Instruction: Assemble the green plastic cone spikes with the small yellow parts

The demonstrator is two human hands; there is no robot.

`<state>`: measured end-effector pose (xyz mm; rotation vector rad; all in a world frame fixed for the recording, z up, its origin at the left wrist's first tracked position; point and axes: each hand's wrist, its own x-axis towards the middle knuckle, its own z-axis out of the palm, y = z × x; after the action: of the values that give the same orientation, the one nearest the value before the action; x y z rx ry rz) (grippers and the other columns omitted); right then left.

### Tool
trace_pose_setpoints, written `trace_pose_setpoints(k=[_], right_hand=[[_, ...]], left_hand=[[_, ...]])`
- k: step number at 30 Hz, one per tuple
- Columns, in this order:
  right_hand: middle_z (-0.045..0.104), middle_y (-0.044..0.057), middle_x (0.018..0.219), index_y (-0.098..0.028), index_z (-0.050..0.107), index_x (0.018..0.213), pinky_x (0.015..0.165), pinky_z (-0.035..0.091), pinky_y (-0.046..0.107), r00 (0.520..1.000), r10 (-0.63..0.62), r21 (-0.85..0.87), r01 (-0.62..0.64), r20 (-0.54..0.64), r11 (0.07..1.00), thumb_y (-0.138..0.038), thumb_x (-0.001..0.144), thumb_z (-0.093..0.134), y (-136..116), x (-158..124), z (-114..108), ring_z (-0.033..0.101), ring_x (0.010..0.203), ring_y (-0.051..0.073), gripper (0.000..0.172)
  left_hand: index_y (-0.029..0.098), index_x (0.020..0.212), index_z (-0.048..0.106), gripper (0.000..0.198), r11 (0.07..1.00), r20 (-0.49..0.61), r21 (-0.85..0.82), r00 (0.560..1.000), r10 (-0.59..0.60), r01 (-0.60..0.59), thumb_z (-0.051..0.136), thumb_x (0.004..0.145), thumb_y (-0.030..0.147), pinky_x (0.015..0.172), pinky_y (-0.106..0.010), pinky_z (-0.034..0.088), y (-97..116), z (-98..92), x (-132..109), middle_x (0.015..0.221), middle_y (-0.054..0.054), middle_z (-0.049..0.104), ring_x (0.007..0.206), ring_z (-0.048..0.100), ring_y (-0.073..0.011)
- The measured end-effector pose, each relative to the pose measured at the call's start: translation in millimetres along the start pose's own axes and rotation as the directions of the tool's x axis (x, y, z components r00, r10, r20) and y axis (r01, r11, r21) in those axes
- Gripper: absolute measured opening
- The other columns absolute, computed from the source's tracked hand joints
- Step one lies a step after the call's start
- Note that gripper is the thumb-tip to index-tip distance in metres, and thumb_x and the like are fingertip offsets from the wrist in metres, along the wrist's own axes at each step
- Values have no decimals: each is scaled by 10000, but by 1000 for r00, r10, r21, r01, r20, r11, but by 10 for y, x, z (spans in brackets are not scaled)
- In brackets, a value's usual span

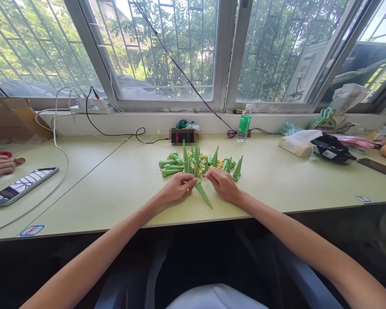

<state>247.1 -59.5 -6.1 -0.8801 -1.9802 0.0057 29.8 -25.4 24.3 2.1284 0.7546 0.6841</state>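
My left hand [179, 188] pinches a green plastic watering spike [204, 196] by its wide end. The spike's tip points down and right, toward the table's front edge. Close to that wide end, my right hand [223, 184] has its thumb and fingers pressed together; whatever they hold is too small or hidden to make out. Just beyond both hands, several more green spikes [237, 168] form a cluster, some upright on their wide ends and others lying on their sides. Small yellow pieces [203, 162] lie scattered among them, partly hidden.
Behind the pile are a blurred dark device [183, 136] on a cable and a water bottle [243, 124]. A tissue pack [297, 143] and a black packet [333, 148] lie to the right. Leftward are a phone [22, 186], a white cable and another person's hand [0, 166].
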Motion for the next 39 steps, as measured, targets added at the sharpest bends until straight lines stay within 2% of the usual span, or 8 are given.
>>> trace_pose_setpoints(k=[5, 11, 16, 23, 28, 31, 39], right_hand=[[586, 34, 797, -213, 546, 878, 655, 419, 273, 1000, -5, -9, 5, 5, 1000, -342, 1071, 358, 10, 2, -1, 545, 703, 163, 299], [585, 34, 798, -210, 537, 870, 645, 408, 271, 1000, -10, -1, 10, 5, 1000, -339, 1070, 368, 14, 4, -2, 544, 698, 162, 292], [586, 34, 798, -212, 534, 865, 650, 409, 271, 1000, 9, -14, -8, 24, 1000, -353, 1072, 356, 14, 3, -5, 542, 697, 160, 307], [595, 34, 795, -210, 545, 873, 655, 420, 273, 999, 28, -2, -28, 27, 1000, -345, 1065, 381, 4, 3, -13, 552, 696, 164, 286], [596, 29, 783, -210, 558, 875, 651, 426, 268, 1000, 22, 19, -22, 7, 1000, -363, 1065, 383, -11, -2, -19, 553, 690, 159, 300], [589, 29, 779, -213, 560, 859, 651, 424, 265, 1000, -3, 22, 3, 2, 1000, -361, 1065, 385, -15, -5, -23, 545, 691, 156, 308], [556, 28, 783, -209, 602, 881, 659, 442, 263, 999, -38, 45, 38, 5, 998, -350, 1062, 410, -35, -9, -37, 535, 707, 149, 300]], left_hand=[[155, 701, 564, 432, 1000, 6, 21, 1000, 6, -6, 488, 952, 499, 460, -222, 328, -14, -3, 16, 658, -1, 588, 490, 437, -88], [167, 734, 549, 403, 998, -18, 57, 1000, 1, 0, 490, 945, 505, 458, -231, 302, -54, -10, 20, 547, 44, 424, 470, 387, -94], [165, 738, 545, 415, 998, -16, 57, 1000, -12, 13, 485, 946, 520, 451, -229, 302, -52, -8, 21, 547, 46, 418, 463, 384, -90], [168, 804, 580, 406, 991, 29, -114, 997, -67, 69, 532, 927, 552, 395, -216, 272, -28, -56, 1, 512, 61, 385, 411, 348, -78], [159, 844, 604, 396, 949, 49, -309, 997, -55, 67, 601, 894, 552, 480, -223, 430, 40, -71, -19, 598, 37, 470, 511, 467, -98], [144, 875, 621, 395, 925, 54, -376, 998, -34, 52, 601, 904, 537, 525, -236, 456, 69, -60, -24, 639, 29, 502, 539, 500, -96], [127, 780, 620, 409, 952, -47, -302, 996, -73, 55, 644, 878, 524, 549, -244, 440, 135, -54, -34, 604, 13, 555, 528, 543, -102]])
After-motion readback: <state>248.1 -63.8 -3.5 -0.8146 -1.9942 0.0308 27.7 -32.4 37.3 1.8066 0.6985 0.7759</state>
